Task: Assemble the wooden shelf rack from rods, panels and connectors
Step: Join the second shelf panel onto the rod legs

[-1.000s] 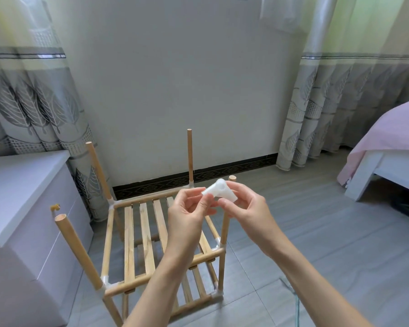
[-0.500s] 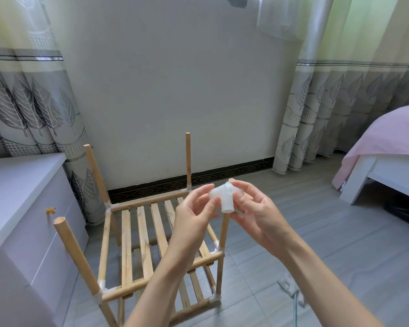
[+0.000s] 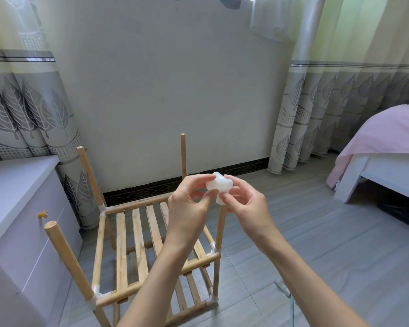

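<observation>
The wooden rack (image 3: 137,234) stands on the floor with two slatted shelves and several bare upright rods poking above the upper one. A white plastic corner connector (image 3: 219,187) sits right over the top of the near right upright rod (image 3: 220,228); whether it is seated on the rod I cannot tell. My left hand (image 3: 189,208) pinches the connector from the left with thumb and fingertips. My right hand (image 3: 244,204) pinches it from the right and below.
A white cabinet (image 3: 14,208) with a small gold knob stands at the left, close to the rack. A bed with a pink cover (image 3: 387,142) is at the right. Leaf-patterned curtains hang on both sides of the wall. A small pale part (image 3: 282,287) lies on the grey floor.
The connector has been turned so one socket points down and has come down over the top of the near right rod. Both hands have stayed pinching it.
</observation>
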